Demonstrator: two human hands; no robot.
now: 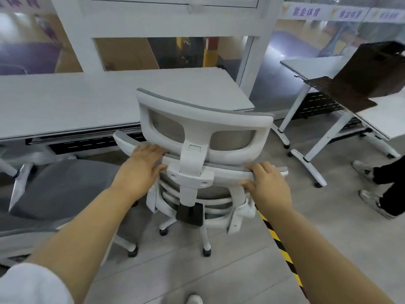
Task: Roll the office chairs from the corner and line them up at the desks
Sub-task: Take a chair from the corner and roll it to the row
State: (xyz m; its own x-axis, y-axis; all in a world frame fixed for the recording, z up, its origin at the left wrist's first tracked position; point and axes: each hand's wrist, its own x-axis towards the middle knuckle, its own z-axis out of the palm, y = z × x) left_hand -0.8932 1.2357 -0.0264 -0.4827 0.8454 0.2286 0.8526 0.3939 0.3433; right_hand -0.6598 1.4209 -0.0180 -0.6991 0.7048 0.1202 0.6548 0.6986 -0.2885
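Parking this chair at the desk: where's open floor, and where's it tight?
Open: floor between the white chair and the right desk's legs. Tight: left, where a grey-seated chair sits close beside it; far right, someone's shoes.

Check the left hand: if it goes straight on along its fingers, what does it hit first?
Most likely the white headrest bracket mid-back on the chair; the left hand points toward it. Depth is unclear, so it might pass just above.

Ahead, desk [105,102]; close left, grey chair [65,189]; right, open floor [328,242]
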